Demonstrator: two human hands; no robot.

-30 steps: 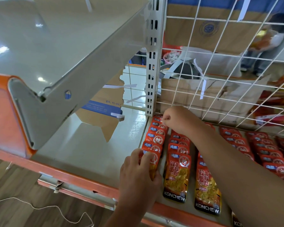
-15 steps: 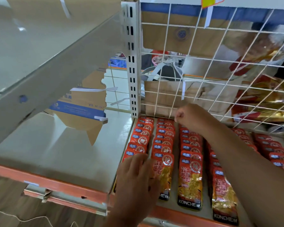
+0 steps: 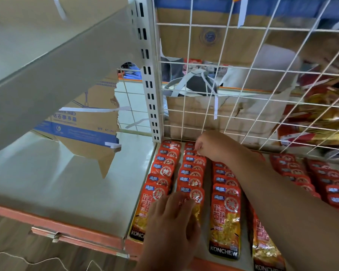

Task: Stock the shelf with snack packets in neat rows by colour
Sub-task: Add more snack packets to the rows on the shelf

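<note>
The snack packets [image 3: 192, 173] lie on the shelf [image 3: 106, 192] in rows that run from the front edge to the wire grid [image 3: 223, 118] at the back. Each red packet overlaps the one behind it, so the long axis of every row points away from the person. The left hand [image 3: 170, 227] lies flat, with fingers straight and spread. It presses on the front packets of the 1st and 2nd row from the left and grips nothing. The right hand [image 3: 209, 146] reaches to the far end of the 2nd row, just in front of the grid. Its fingers [image 3: 197, 147] are curled and the tips touch the rearmost packets. I cannot tell if they pinch a packet or only push it. In my judgement the next move goes along this 2nd row: the right hand is nearer its back end and the left hand nearer its front.
</note>
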